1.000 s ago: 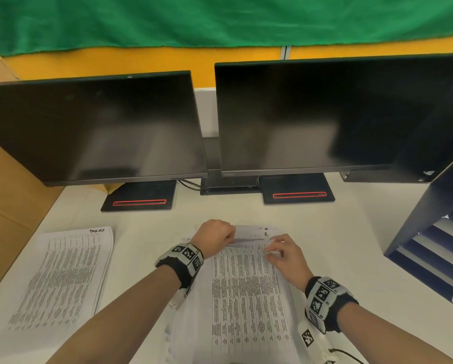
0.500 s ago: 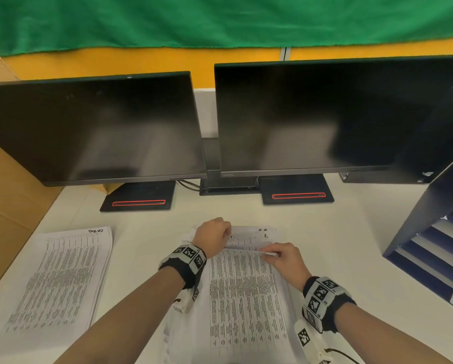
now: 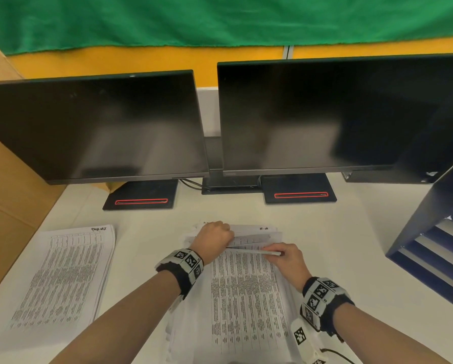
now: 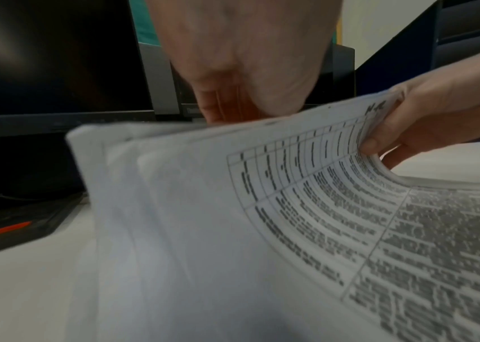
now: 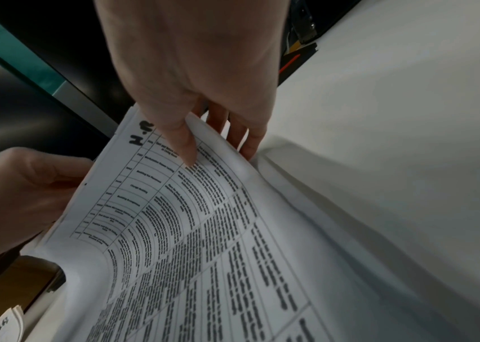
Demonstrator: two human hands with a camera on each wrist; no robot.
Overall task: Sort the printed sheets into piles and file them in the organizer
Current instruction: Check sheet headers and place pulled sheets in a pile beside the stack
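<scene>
Head view: both hands pinch the top sheet's [image 3: 246,292] far edge at 12 o'clock. Right wrist view shows the right fingers [image 5: 187,148] pinching its lifted corner.

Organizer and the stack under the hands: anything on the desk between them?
Nothing: head view shows bare white desk between the centre stack and the organizer.

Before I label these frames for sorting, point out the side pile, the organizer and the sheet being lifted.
side pile [image 3: 62,274], head view, middle of its top page.
organizer [image 3: 430,214], head view, dark side wall.
lifted sheet [image 5: 174,208], right wrist view, printed table area.
</scene>
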